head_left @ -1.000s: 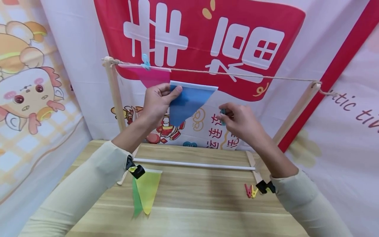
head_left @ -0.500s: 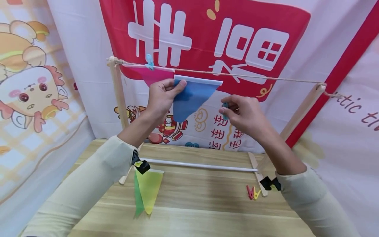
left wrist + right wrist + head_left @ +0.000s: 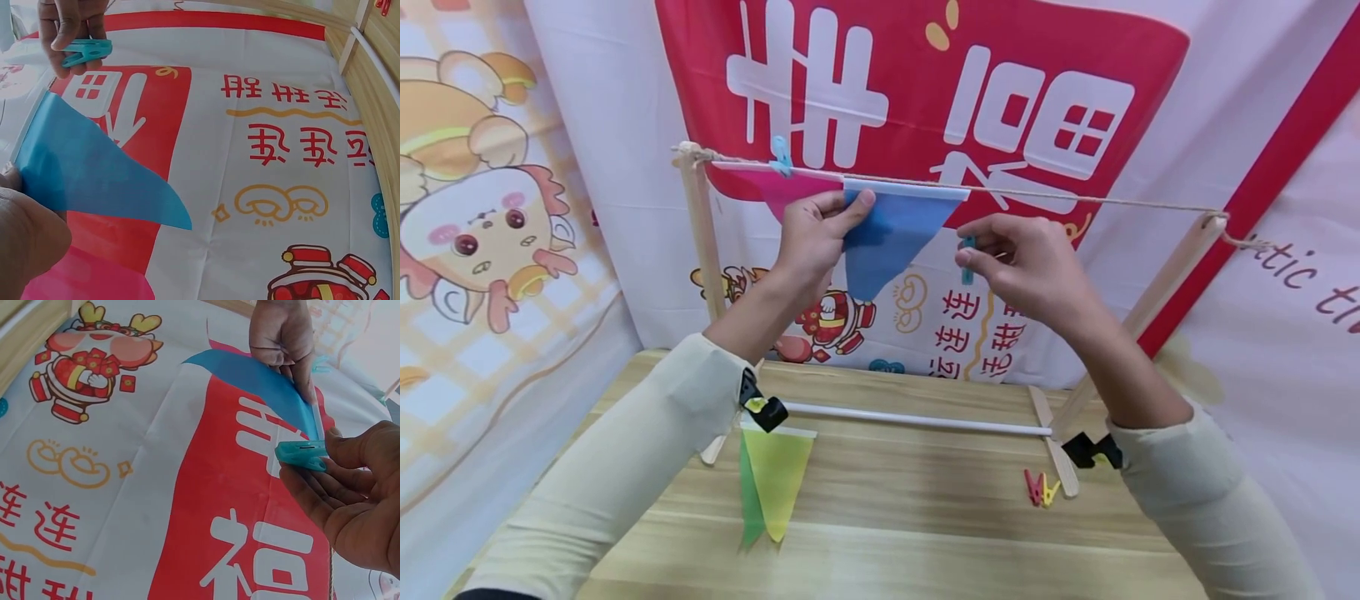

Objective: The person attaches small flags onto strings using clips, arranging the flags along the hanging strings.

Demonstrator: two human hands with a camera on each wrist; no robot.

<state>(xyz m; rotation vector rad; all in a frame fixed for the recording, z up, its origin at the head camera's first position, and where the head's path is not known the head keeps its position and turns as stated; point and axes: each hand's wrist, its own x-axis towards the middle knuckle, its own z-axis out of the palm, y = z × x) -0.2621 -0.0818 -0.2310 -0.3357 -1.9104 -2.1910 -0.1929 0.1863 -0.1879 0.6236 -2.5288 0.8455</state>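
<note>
A blue triangular pennant (image 3: 891,237) with a white top band is pinched at its upper left corner by my left hand (image 3: 817,237). Its band lies right along the twine (image 3: 1097,200). My right hand (image 3: 1030,258) pinches a teal clothespin (image 3: 968,260) between thumb and fingers, to the right of the pennant and below the twine. In the right wrist view that clothespin (image 3: 301,454) points toward the pennant's band. A pink pennant (image 3: 782,185) hangs on the twine at the left under a light blue clothespin (image 3: 782,156); my left hand partly hides it.
Wooden posts (image 3: 700,225) at both sides bear the twine, joined low down by a white rod (image 3: 917,419). On the wooden table (image 3: 925,533) lie yellow (image 3: 778,479) and green (image 3: 750,500) pennants at left, and red (image 3: 1034,487) and yellow clothespins (image 3: 1049,491) at right.
My left hand has raised the blue pennant until its band reaches the twine. My right hand has risen with the teal clothespin, still held below the twine.
</note>
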